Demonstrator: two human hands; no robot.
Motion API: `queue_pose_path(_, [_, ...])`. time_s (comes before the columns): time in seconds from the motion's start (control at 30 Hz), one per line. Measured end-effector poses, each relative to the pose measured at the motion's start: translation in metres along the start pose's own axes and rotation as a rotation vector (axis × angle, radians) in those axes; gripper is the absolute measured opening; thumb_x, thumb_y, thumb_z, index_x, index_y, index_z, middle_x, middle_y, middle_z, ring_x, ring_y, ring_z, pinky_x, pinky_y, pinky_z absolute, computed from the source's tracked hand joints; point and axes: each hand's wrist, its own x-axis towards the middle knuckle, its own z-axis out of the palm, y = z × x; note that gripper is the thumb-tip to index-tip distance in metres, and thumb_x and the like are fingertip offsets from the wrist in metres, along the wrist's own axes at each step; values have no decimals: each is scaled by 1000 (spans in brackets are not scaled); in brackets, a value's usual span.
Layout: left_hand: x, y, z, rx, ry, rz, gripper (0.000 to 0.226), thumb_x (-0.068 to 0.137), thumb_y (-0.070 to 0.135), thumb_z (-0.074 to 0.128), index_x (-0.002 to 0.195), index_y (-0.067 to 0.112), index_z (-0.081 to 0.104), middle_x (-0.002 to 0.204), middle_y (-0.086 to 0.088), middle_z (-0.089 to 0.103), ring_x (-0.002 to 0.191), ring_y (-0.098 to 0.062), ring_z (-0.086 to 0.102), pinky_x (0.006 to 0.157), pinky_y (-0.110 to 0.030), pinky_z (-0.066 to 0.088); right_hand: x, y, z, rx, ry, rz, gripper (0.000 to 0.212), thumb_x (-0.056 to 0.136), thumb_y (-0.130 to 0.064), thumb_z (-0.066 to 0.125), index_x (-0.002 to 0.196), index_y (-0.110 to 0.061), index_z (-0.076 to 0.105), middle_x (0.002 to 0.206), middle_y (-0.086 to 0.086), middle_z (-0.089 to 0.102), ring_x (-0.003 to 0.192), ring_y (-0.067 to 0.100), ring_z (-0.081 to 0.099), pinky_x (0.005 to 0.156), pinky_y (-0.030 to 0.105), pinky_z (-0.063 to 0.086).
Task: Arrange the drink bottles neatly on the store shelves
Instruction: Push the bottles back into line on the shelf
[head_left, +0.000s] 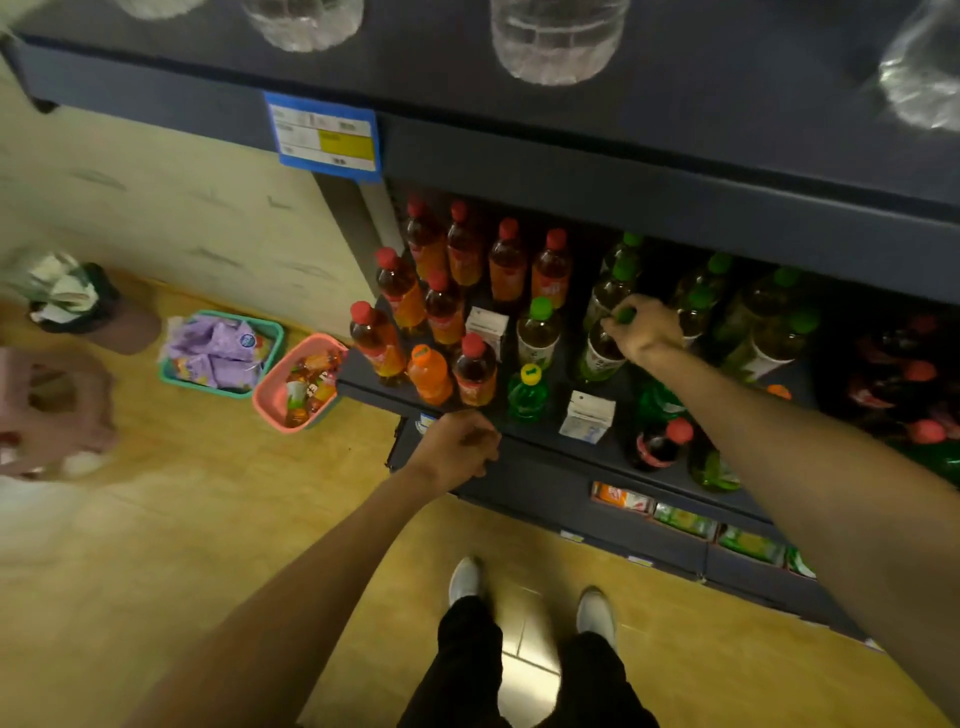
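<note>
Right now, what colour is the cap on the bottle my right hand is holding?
Green. The right hand grips the bottle by its cap; the head view shows it.

The dark blue middle shelf carries upright drink bottles in groups. At its left end stand red-capped amber bottles in rows, with one orange bottle at the front edge. Two small white cartons stand among them. Green-capped pale bottles fill the centre and right. A yellow-capped green bottle stands near the front. Dark red-capped bottles occupy the right front. The upper shelf carries clear bottles. The tan floor carries a teal basket and a pink basket, side by side.
</note>
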Motion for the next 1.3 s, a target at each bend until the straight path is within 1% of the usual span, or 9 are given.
queue_pose_path(0.17, [1, -12, -11, 78, -9, 37, 9, 94, 13, 52, 96, 9, 61, 84, -7, 66, 63, -12, 60, 53, -16, 50, 0, -3, 22, 5, -15, 30, 17, 87, -32, 65, 99, -19, 65, 111, 11, 67, 103, 30, 62, 87, 40, 53])
queue_pose_path(0.43, [0, -13, -7, 46, -17, -1, 11, 95, 11, 50, 98, 8, 60, 88, -11, 66, 63, -10, 59, 51, -11, 47, 5, -5, 21, -5, -65, 24, 28, 92, -35, 57, 115, -19, 60, 119, 13, 62, 111, 33, 58, 91, 37, 50])
queue_pose_path(0.57, [-2, -10, 3, 52, -26, -20, 11, 95, 10, 49, 97, 9, 60, 92, -14, 66, 64, -11, 59, 50, -11, 46, 0, -2, 16, -16, -97, -23, 32, 92, -36, 56, 122, -24, 54, 120, 13, 62, 104, 33, 62, 88, 41, 53])
queue_pose_path(0.67, [-1, -5, 9, 50, -36, -20, 11, 95, 10, 49, 97, 9, 60, 90, -11, 65, 64, -11, 58, 50, -10, 46, -7, 4, 5, -28, -26, -63, 38, 93, -33, 55, 129, -23, 51, 118, 11, 64, 108, 32, 60, 88, 37, 51])
queue_pose_path(0.8, [1, 4, 14, 51, -40, -37, 12, 95, 12, 49, 99, 9, 60, 86, -7, 65, 64, -12, 58, 48, -11, 45, -20, 22, -11, 49, 76, -105, 37, 93, -33, 54, 128, -22, 49, 98, 12, 66, 92, 31, 64, 78, 39, 55])
queue_pose_path(0.97, [6, 14, 17, 78, -51, -28, 11, 93, 12, 50, 92, 13, 60, 83, -5, 65, 62, -15, 58, 48, -15, 42, -42, 49, -29, 131, 179, -112, 31, 93, -29, 55, 122, -17, 54, 99, 14, 69, 90, 33, 65, 79, 45, 56])
queue_pose_path(1.07, [7, 17, 15, 98, -74, -17, 9, 91, 13, 52, 92, 16, 60, 81, -3, 65, 62, -13, 59, 52, -18, 43, -57, 61, -38, 152, 224, -90, 30, 91, -23, 57, 120, -15, 55, 90, 16, 68, 84, 34, 65, 75, 46, 55])
queue_pose_path(1.2, [7, 22, 14, 112, -105, 2, 10, 91, 13, 52, 96, 15, 60, 77, -1, 63, 61, -10, 58, 51, -17, 42, -77, 79, -51, 156, 306, -69, 26, 93, -21, 55, 116, -11, 58, 93, 14, 67, 87, 33, 63, 74, 36, 51])
queue_pose_path(1.3, [9, 23, 14, 87, -122, 2, 8, 90, 9, 54, 92, 13, 60, 68, 0, 59, 55, -11, 53, 52, -23, 43, -88, 94, -64, 156, 368, 10, 22, 92, -22, 56, 112, -12, 60, 97, 16, 68, 91, 35, 63, 77, 39, 52])
